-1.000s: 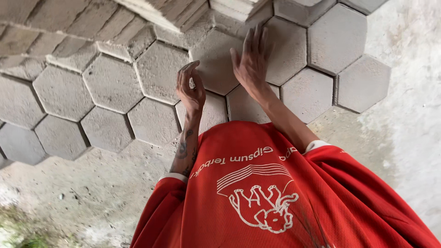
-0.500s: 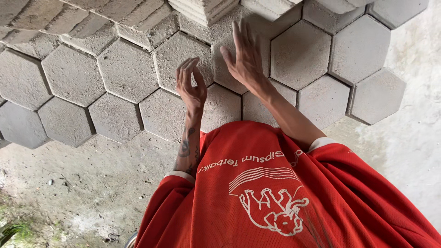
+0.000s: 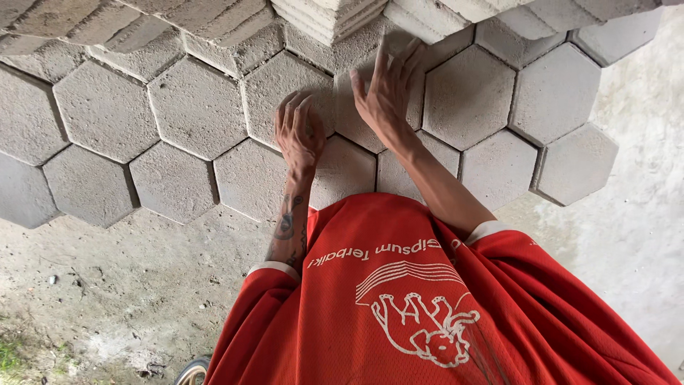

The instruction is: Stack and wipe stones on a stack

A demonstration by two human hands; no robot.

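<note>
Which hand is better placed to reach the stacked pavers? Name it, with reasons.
Right, probably: the right hand lies nearer the stacked pavers; the left hand rests farther back on a laid paver.

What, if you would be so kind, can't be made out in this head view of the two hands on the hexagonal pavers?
- Paver under the hands: its middle is covered by the left hand and right hand.
- Stacked blocks: cut off by the top edge, so the stack's height is unknown.
- Ground below the arms: hidden by the red shirt.
- Round object: cut by the bottom edge.
</note>
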